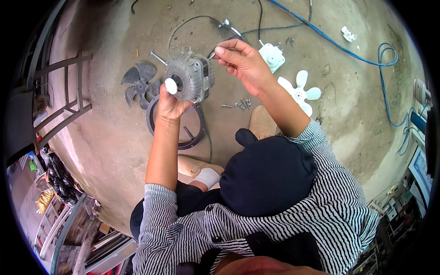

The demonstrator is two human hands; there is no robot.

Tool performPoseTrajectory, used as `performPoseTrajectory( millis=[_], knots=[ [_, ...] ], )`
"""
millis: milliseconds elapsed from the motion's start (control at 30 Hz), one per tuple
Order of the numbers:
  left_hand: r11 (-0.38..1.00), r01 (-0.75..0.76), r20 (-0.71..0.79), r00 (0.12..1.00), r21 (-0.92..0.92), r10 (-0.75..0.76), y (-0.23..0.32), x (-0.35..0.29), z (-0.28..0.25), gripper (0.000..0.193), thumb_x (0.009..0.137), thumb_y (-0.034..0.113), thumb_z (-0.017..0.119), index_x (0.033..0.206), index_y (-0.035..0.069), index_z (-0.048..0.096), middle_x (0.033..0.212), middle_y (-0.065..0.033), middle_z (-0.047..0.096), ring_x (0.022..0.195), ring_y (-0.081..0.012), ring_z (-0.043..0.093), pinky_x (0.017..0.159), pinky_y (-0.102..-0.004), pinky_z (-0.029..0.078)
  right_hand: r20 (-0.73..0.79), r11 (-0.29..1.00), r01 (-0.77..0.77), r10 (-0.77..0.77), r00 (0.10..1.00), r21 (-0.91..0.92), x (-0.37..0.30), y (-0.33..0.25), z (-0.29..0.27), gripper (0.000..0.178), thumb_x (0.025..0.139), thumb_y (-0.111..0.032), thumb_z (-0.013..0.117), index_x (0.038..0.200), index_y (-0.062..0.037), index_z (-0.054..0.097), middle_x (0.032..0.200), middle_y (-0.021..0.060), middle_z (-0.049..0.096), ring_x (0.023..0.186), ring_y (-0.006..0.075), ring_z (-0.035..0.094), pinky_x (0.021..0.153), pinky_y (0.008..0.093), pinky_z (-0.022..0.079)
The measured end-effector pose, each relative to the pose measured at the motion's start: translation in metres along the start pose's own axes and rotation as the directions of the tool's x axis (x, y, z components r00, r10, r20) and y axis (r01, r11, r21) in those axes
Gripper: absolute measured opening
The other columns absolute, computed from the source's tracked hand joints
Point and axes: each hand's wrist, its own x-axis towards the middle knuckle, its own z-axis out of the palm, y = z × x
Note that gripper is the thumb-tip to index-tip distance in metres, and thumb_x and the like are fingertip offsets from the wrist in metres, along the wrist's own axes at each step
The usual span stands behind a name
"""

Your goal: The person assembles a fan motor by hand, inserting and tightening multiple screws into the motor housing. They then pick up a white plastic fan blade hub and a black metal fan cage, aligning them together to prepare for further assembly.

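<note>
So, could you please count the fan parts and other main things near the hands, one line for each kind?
Fan motor, grey, held in the left hand: 1
Fan blades on the floor: 2, one dark grey, one white
Dark ring on the floor: 1
White box with cable: 1
Cluster of loose screws, too small to count: 1
Total: 6

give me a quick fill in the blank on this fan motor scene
1. The left hand holds up a grey ____.
2. The fan blade right of the right hand's forearm is ____ in colour.
3. The dark fan blade lies on the ____.

Missing words: motor; white; floor
</note>
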Motion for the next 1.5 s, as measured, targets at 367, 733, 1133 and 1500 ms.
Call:
performPoseTrajectory(
  millis=[367,733,1133,1500],
  knots=[
    [0.996,-0.038,0.115,0.993,0.075,0.029,0.001,-0.002,0.002,0.08,0.075,0.041,0.086,0.137,0.002,0.054,0.134,-0.0127,0.063,0.123,-0.0267,0.061,0.107,-0.0452,0.05,-0.005,0.996,-0.086,0.086,0.996,0.029,-0.003,0.01,-0.003,0.027,0.09,-0.025,0.079,0.108,-0.0094,0.068,0.099,-0.0011,0.072,0.084,0.0044,0.06,0.068,0.02,0.043],
    [0.986,-0.022,0.076,0.997,0.166,0.01,0.003,-0.003,0.014,0.079,0.075,0.033,0.085,0.138,0.002,0.05,0.131,-0.0125,0.063,0.121,-0.0268,0.062,0.106,-0.0447,0.05,-0.019,0.982,-0.172,0.174,0.985,0.074,-0.001,0.015,-0.013,0.023,0.092,-0.021,0.077,0.108,-0.0093,0.066,0.095,-0.0039,0.068,0.079,0.0008,0.06,0.061,0.0155,0.044],
    [0.979,0.016,0.047,0.999,0.201,-0.026,0.001,-0.001,0.016,0.084,0.076,0.029,0.083,0.146,0.009,0.04,0.133,-0.0109,0.059,0.122,-0.0264,0.061,0.105,-0.0452,0.051,0.056,0.927,-0.277,0.272,0.961,0.255,-0.005,0.023,-0.023,0.026,0.088,-0.019,0.081,0.108,-0.0094,0.067,0.096,-0.0034,0.07,0.076,0.001,0.061,0.058,0.0133,0.043],
    [1.0,0.02,0.116,0.993,-0.023,-0.017,-0.002,-0.006,-0.019,0.082,0.074,0.039,0.088,0.139,0.004,0.053,0.134,-0.0113,0.063,0.124,-0.027,0.061,0.107,-0.046,0.049,0.059,0.964,-0.229,0.223,0.973,0.134,-0.013,0.011,-0.007,0.024,0.088,-0.022,0.08,0.103,-0.009,0.067,0.1,0.0003,0.07,0.077,0.0014,0.055,0.063,0.0167,0.042]
  ],
)
